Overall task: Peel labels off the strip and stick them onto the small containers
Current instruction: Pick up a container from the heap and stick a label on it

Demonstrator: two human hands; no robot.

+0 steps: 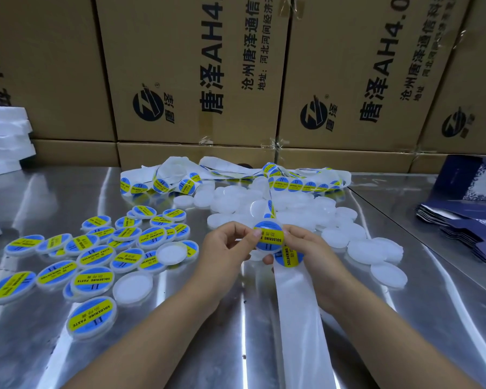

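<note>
Labelled container pinched between left hand and right hand, underside hidden, strip partly covered

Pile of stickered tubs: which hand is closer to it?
Left. The left hand sits just right of the labelled containers; the right hand is farther right, both pinching one container.

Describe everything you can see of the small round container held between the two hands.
The small round translucent white plastic container is a shallow disc, face tilted toward the camera. A round blue label with a yellow band reading SOLDERING covers its top. The left hand pinches its left edge, the right hand its right, above the white backing strip on the shiny metal table.
</note>
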